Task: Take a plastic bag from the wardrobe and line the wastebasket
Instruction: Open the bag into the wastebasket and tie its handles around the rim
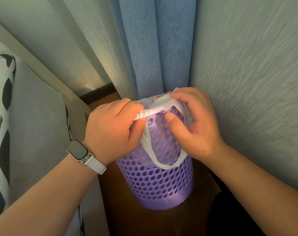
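While the purple wastebasket (155,181) stands on the wooden floor (144,222), the left hand (114,128) pinches the white plastic bag (159,106) at its rim and the right hand (194,123) grips its edge.

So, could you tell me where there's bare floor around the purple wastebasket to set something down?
Bare wooden floor shows in front of the wastebasket, toward its left by the bed. It is crowded behind, where the curtain hangs, and on the right along the wall. Both hands and the bag fill the rim.

Bare forearms; left wrist wears a grey-faced watch (78,152), seemingly white-strapped.
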Action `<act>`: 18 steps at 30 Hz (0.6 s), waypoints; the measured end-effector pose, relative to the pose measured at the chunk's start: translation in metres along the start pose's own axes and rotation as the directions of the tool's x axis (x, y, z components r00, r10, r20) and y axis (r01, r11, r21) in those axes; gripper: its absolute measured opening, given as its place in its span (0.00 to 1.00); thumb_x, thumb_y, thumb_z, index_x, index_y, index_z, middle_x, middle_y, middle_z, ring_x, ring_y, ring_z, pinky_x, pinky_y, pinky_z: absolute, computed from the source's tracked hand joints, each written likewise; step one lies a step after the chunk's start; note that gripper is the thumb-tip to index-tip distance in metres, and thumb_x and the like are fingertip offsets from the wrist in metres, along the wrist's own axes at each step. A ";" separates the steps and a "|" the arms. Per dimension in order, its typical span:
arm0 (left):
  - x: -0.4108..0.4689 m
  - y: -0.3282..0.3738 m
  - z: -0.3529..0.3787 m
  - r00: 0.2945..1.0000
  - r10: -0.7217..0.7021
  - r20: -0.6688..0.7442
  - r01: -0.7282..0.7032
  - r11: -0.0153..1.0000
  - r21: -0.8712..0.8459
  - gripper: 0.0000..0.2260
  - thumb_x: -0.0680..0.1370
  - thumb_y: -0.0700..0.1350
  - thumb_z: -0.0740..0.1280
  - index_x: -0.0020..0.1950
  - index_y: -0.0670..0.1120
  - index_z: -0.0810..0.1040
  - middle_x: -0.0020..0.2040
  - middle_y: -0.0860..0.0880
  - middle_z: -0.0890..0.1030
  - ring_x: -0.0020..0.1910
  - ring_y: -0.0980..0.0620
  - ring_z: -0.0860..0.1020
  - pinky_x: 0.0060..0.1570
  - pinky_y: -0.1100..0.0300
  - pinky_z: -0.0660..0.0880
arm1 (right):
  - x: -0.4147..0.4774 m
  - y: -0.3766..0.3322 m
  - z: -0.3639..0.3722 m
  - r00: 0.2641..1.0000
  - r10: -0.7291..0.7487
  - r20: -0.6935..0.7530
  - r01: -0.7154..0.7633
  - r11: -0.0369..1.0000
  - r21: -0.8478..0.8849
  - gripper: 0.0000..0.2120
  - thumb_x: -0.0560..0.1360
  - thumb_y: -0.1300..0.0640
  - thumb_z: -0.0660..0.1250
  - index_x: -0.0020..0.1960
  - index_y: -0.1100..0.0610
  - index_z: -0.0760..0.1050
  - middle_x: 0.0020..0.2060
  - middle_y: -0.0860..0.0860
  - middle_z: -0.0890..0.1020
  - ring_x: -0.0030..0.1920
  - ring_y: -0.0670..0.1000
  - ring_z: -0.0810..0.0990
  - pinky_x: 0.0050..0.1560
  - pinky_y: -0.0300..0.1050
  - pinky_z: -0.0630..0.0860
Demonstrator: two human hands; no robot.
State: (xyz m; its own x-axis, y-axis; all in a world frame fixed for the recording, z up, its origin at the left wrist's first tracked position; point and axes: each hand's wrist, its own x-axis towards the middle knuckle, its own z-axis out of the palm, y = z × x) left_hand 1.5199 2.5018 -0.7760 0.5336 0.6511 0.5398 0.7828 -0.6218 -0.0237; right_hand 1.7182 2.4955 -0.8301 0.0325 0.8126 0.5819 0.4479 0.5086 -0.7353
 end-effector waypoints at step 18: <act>0.006 0.000 -0.009 0.999 0.006 -0.054 -0.014 0.988 -0.157 0.12 0.77 0.49 0.64 0.46 0.41 0.80 0.39 0.45 0.79 0.35 0.44 0.77 0.35 0.52 0.72 | 0.004 0.007 -0.001 0.991 0.054 -0.123 -0.049 0.998 0.036 0.11 0.73 0.53 0.68 0.51 0.58 0.73 0.49 0.51 0.77 0.51 0.55 0.76 0.54 0.59 0.73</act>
State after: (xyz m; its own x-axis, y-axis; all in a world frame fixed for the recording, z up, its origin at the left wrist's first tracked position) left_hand 1.5203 2.5014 -0.7650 0.5200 0.6234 0.5839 0.7154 -0.6914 0.1011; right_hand 1.7223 2.5014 -0.8324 0.1661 0.7975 0.5800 0.4129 0.4778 -0.7754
